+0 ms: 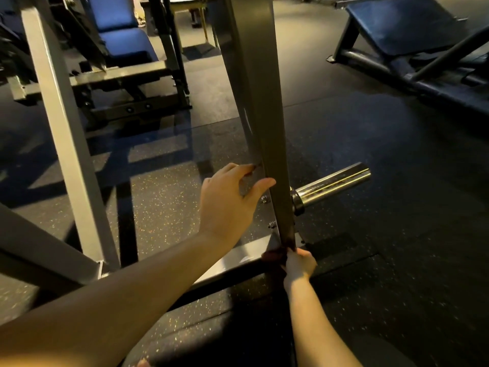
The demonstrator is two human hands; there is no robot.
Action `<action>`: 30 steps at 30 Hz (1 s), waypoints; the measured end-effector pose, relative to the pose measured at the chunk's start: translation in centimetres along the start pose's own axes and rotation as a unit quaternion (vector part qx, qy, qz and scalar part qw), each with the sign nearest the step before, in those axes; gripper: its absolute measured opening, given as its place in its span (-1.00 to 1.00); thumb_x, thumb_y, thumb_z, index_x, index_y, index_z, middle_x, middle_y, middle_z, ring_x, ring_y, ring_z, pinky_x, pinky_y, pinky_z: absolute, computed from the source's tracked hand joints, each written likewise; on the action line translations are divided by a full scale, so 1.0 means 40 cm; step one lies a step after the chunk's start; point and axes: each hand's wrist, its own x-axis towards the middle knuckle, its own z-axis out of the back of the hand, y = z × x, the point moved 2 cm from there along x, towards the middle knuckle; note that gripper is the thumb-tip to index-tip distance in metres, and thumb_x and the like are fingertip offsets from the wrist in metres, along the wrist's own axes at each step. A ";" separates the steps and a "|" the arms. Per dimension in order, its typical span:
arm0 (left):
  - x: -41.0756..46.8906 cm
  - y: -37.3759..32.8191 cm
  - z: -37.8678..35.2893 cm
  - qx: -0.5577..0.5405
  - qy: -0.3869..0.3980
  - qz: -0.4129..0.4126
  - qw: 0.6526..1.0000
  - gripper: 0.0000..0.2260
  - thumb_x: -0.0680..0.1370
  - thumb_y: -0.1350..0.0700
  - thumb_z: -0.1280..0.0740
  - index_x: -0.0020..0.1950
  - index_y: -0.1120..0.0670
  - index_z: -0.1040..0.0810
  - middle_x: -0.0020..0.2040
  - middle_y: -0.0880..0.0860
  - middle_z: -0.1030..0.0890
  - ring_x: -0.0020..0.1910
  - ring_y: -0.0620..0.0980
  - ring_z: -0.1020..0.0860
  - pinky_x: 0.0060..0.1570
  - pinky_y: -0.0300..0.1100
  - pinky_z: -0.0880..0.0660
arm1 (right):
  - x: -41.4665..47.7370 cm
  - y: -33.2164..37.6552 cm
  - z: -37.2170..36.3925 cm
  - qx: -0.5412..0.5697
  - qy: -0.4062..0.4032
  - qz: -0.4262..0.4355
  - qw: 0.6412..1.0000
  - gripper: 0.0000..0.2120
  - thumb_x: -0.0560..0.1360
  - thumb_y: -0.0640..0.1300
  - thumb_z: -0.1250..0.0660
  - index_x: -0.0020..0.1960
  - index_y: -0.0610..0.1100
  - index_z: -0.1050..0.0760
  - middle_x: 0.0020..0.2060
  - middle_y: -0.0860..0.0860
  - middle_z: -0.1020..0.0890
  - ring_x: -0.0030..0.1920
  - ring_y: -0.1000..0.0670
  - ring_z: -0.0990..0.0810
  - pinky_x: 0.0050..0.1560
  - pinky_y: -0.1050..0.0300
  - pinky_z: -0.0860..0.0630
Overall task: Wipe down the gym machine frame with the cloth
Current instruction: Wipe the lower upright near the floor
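Note:
A grey steel upright of the gym machine frame (pixel 260 102) slants down through the middle of the head view to a base bar (pixel 238 260) on the floor. My left hand (pixel 227 200) grips the upright's left edge, thumb on the near face and fingers curled behind it. My right hand (pixel 300 263) holds a dark cloth (pixel 275 256) pressed against the foot of the upright where it meets the base bar. Most of the cloth is hidden by my fingers and the frame.
A chrome weight peg (pixel 333 182) sticks out to the right of the upright. A light grey frame post (pixel 63 128) stands at left. A blue padded seat (pixel 119 30) is behind it; a blue bench (pixel 404 22) is at far right. Black speckled rubber floor (pixel 383 234) lies all around.

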 end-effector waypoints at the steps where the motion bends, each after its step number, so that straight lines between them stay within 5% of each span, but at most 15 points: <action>1: 0.002 -0.003 0.003 0.005 0.011 0.008 1.000 -0.36 0.47 -0.47 -0.19 0.27 -0.03 -0.64 0.04 -0.18 -0.61 -0.05 -0.16 -0.59 0.13 0.04 -0.58 | 0.006 -0.009 -0.004 0.019 0.011 -0.030 0.999 -0.88 0.58 -0.28 -0.35 -0.10 -0.13 -0.62 -0.10 -0.10 -0.70 -0.02 -0.08 -0.68 0.08 -0.09 -0.61; 5: 0.001 -0.003 0.023 -0.002 0.071 0.035 0.997 -0.38 0.45 -0.40 -0.23 0.27 0.00 -0.63 0.04 -0.14 -0.62 -0.06 -0.21 -0.55 -0.01 -0.40 -0.47 | -0.053 0.030 0.003 0.063 0.018 -0.053 0.996 -0.86 0.58 -0.29 -0.35 0.12 -0.22 -0.61 0.01 -0.12 -0.67 -0.07 -0.05 -0.62 -0.07 0.03 -0.50; 8: -0.018 0.030 0.034 -0.019 0.132 0.074 0.988 -0.51 0.53 -0.29 -0.28 0.28 0.01 -0.61 0.04 -0.12 -0.64 -0.04 -0.20 -0.58 0.05 -0.33 -0.51 | -0.133 0.100 0.018 0.057 0.086 -0.023 0.994 -0.85 0.57 -0.33 -0.35 0.08 -0.15 -0.59 -0.02 -0.08 -0.66 0.00 -0.09 -0.62 0.09 -0.08 -0.52; 14: -0.069 0.071 0.063 -0.004 0.280 0.184 0.942 -0.62 0.63 0.05 -0.38 0.45 0.05 -0.51 0.29 0.02 -0.62 0.23 -0.03 -0.58 0.30 -0.13 -0.49 | -0.251 0.154 0.054 -0.168 0.270 0.117 0.941 -0.79 0.54 -0.27 -0.41 0.12 -0.04 -0.63 0.12 -0.08 -0.68 0.17 -0.10 -0.65 0.28 -0.24 -0.55; 17: -0.095 0.056 0.083 -0.015 0.382 0.202 0.902 -0.51 0.61 0.08 -0.41 0.53 0.00 -0.42 0.41 -0.01 -0.49 0.38 0.00 -0.46 0.37 -0.13 -0.38 | -0.289 0.160 0.069 -0.133 0.343 0.101 0.925 -0.77 0.57 -0.30 -0.35 0.19 -0.13 -0.62 0.11 -0.11 -0.71 0.18 -0.14 -0.68 0.32 -0.27 -0.52; 19: -0.107 0.044 0.097 -0.053 0.412 0.217 0.883 -0.59 0.63 0.10 -0.38 0.48 -0.01 -0.47 0.26 -0.07 -0.50 0.30 -0.06 -0.46 0.21 -0.27 -0.39 | -0.318 0.178 0.074 -0.111 0.362 0.091 0.921 -0.75 0.59 -0.31 -0.30 0.23 -0.16 -0.60 0.11 -0.12 -0.72 0.18 -0.16 -0.68 0.32 -0.29 -0.52; 21: -0.118 0.038 0.112 -0.069 0.407 0.215 0.885 -0.74 0.63 0.07 -0.38 0.32 -0.03 -0.57 0.11 -0.13 -0.52 0.13 -0.17 -0.49 -0.03 -0.36 -0.35 | -0.340 0.197 0.075 -0.102 0.367 0.088 0.920 -0.76 0.60 -0.30 -0.30 0.21 -0.15 -0.62 0.10 -0.13 -0.72 0.18 -0.18 -0.68 0.28 -0.32 -0.54; 24: -0.121 0.039 0.130 -0.092 0.350 0.227 0.904 -0.93 0.60 0.05 -0.43 0.05 -0.02 -0.59 0.01 -0.03 -0.62 -0.03 -0.15 -0.61 -0.05 -0.27 -0.54 | -0.375 0.232 0.066 -0.095 0.357 0.083 0.926 -0.81 0.60 -0.22 -0.34 0.18 -0.13 -0.64 0.07 -0.13 -0.72 0.14 -0.19 -0.70 0.20 -0.33 -0.59; 27: -0.114 0.044 0.129 -0.086 0.273 0.235 0.929 -0.86 0.56 0.02 -0.47 0.05 0.01 -0.56 -0.01 0.03 -0.65 -0.06 -0.05 -0.67 -0.09 -0.19 -0.64 | -0.397 0.252 0.055 -0.100 0.360 0.112 0.921 -0.76 0.55 -0.18 -0.42 0.22 -0.06 -0.62 0.11 -0.07 -0.71 0.15 -0.14 -0.69 0.17 -0.22 -0.63; 30: -0.117 0.083 0.078 -0.108 0.264 0.279 0.917 -0.76 0.52 0.03 -0.51 0.13 0.02 -0.57 0.04 0.05 -0.65 -0.05 -0.03 -0.67 -0.11 -0.17 -0.66 | -0.371 0.242 0.051 -0.163 0.304 0.185 0.920 -0.67 0.52 -0.27 -0.44 0.22 0.02 -0.58 0.14 0.01 -0.67 0.15 -0.02 -0.66 0.16 -0.08 -0.64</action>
